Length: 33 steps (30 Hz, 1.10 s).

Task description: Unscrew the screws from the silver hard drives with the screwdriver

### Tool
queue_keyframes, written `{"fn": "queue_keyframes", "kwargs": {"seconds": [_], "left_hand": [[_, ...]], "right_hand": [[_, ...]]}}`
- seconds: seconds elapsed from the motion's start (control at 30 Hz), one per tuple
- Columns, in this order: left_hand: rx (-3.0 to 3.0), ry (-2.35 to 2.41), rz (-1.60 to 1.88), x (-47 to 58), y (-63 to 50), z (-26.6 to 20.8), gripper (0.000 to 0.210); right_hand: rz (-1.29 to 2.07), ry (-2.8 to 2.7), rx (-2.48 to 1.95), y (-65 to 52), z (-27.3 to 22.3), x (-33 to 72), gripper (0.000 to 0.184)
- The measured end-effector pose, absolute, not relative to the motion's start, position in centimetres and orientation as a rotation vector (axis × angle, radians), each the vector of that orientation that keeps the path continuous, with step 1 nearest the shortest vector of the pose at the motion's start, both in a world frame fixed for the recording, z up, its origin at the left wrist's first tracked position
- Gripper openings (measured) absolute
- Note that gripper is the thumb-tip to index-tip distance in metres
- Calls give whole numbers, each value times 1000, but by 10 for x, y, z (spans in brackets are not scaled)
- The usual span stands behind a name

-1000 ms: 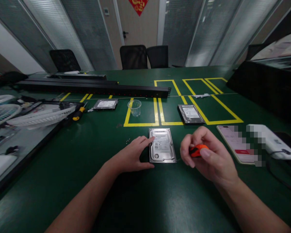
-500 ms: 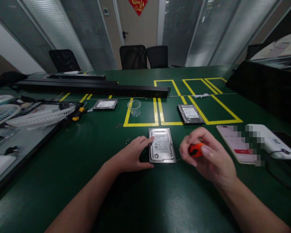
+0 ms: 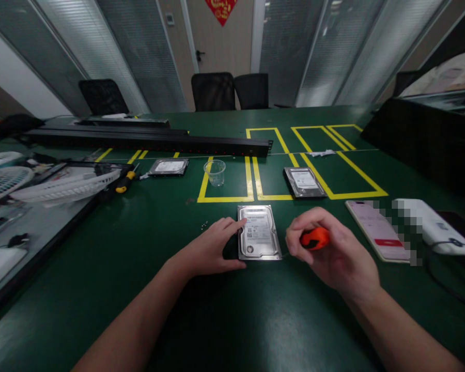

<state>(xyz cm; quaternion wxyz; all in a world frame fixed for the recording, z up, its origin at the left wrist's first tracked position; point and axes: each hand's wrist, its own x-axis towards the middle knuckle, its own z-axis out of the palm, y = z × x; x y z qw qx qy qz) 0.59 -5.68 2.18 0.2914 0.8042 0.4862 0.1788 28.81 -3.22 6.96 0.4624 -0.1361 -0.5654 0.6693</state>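
Observation:
A silver hard drive (image 3: 259,235) lies flat on the green table, label side up. My left hand (image 3: 217,243) steadies it from the left, with fingertips on its left side and the thumb by its near left corner. In my right hand (image 3: 333,253) is a screwdriver (image 3: 315,238) with an orange and black handle. Its thin shaft points left, and the tip is at the drive's near right corner; whether it sits in a screw I cannot tell. Several tiny screws (image 3: 204,226) lie left of the drive.
Beyond are a clear plastic cup (image 3: 216,173) and two more hard drives (image 3: 305,182). A yellow and black screwdriver (image 3: 125,182) lies left, beside a tray with white fan grilles (image 3: 67,186). Black power strips (image 3: 158,142) stretch across the back. A phone (image 3: 375,230) rests at right.
The fingers of my right hand have shifted around the orange handle, with the thumb moved off its near end. My left hand and the hard drive stay where they were.

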Motion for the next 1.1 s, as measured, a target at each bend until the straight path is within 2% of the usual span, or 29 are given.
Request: {"fn": "queue_keyframes", "kwargs": {"seconds": [0.07, 0.1, 0.27, 0.37, 0.43, 0.53, 0.57, 0.73, 0.8, 0.87, 0.97, 1.03, 1.1], "left_hand": [[2143, 1297, 474, 6, -57, 22, 105], [2145, 1297, 474, 6, -57, 22, 105], [2155, 1293, 477, 5, -57, 20, 105], [2155, 1296, 475, 5, -57, 21, 105], [2150, 1296, 470, 5, -57, 22, 105], [2138, 1302, 476, 6, -57, 22, 105], [2137, 1304, 480, 5, -57, 22, 105], [2145, 1296, 486, 5, -57, 20, 106], [2148, 1296, 477, 5, -57, 20, 105], [2149, 1298, 471, 5, -57, 21, 105], [2150, 1295, 481, 5, -57, 21, 105], [2152, 1293, 484, 5, -57, 21, 105], [2155, 1291, 486, 5, -57, 20, 105]], "right_hand": [[1624, -1413, -336, -31, 69, 289, 45], [1621, -1420, -333, -31, 70, 290, 45], [1614, -1419, -303, -31, 74, 287, 18], [1626, -1404, -304, -32, 74, 287, 10], [1607, -1402, -322, -33, 72, 287, 15], [1585, -1411, -340, -31, 72, 287, 39], [1592, -1412, -338, -30, 72, 287, 42], [1638, -1401, -300, -31, 75, 286, 15], [1655, -1399, -303, -32, 74, 287, 12], [1637, -1412, -320, -32, 72, 288, 17], [1579, -1428, -328, -31, 70, 288, 41], [1567, -1436, -321, -30, 71, 288, 40], [1572, -1438, -319, -30, 73, 287, 28]]}}
